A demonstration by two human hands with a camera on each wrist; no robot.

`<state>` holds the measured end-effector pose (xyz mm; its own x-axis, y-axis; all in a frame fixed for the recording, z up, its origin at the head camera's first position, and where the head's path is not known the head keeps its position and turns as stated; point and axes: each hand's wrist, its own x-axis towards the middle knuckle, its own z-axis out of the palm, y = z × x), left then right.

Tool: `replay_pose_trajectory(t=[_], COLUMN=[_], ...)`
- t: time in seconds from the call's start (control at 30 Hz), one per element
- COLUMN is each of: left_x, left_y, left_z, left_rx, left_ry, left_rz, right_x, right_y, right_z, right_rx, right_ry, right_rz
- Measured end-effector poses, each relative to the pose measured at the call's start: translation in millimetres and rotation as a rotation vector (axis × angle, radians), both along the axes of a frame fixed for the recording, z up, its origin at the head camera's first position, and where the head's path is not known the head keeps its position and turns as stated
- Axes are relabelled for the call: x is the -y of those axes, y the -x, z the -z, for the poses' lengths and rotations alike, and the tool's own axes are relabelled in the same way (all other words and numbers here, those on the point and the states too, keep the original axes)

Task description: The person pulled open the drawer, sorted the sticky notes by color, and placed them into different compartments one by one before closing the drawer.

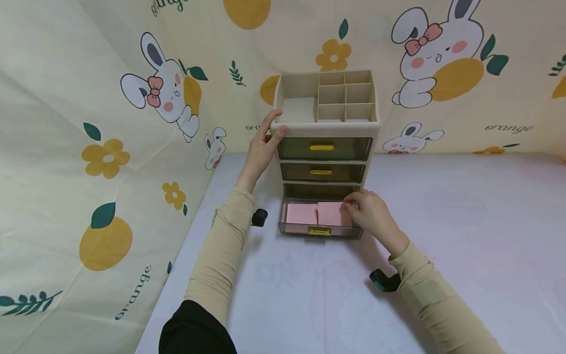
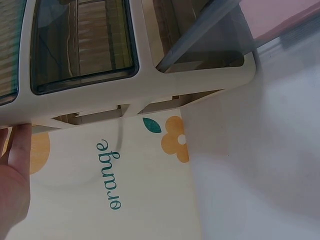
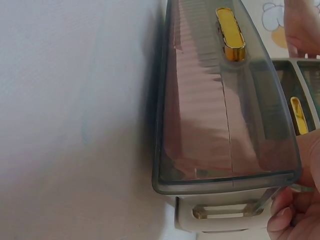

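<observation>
A cream desktop organizer stands upright with its bottom drawer pulled out. Two pink paper pads, a left pad and a right pad, lie side by side in that see-through drawer. My left hand rests on the organizer's upper left corner, thumb at the front edge; in the left wrist view its fingers touch the side. My right hand reaches over the drawer's right wall, thumb and finger pinching the right pad's edge. From the right wrist, the drawer wall partly hides those fingertips.
Two dark drawers with gold handles, the top one and the middle one, are closed. Divided compartments form the organizer's top. Patterned cloth hangs close behind and along the left. The white table extends to the right and front.
</observation>
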<state>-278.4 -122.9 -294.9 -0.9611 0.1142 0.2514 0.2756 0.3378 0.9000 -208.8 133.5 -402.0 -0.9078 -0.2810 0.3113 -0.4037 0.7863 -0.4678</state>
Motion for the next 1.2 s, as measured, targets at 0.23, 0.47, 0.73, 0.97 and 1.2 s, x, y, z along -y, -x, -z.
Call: replay_pose_trajectory(t=[0.23, 0.47, 0.73, 0.97, 1.2], left_x=[1.0, 0.7, 3.8, 1.5, 1.2], left_y=[1.0, 0.0, -1.3, -3.1, -1.6], left_z=[0.4, 2.2, 1.7, -0.6, -0.3], left_rx=[0.006, 0.004, -0.009, -0.013, 0.002], left_ry=[0.006, -0.011, -0.011, -0.007, -0.013], left_rz=[-0.009, 0.009, 0.005, 0.016, 0.012], right_x=[0, 0, -2, 5, 16], right_y=[-4.6, -23.8, -48.1, -64.1, -65.4], right_z=[-2.0, -4.4, 0.2, 9.9, 23.3], right_rx=[0.019, 0.115, 0.111, 0.034, 0.091], right_ry=[0.035, 0.128, 0.274, 0.361, 0.320], right_rz=[-0.005, 0.006, -0.025, -0.109, -0.175])
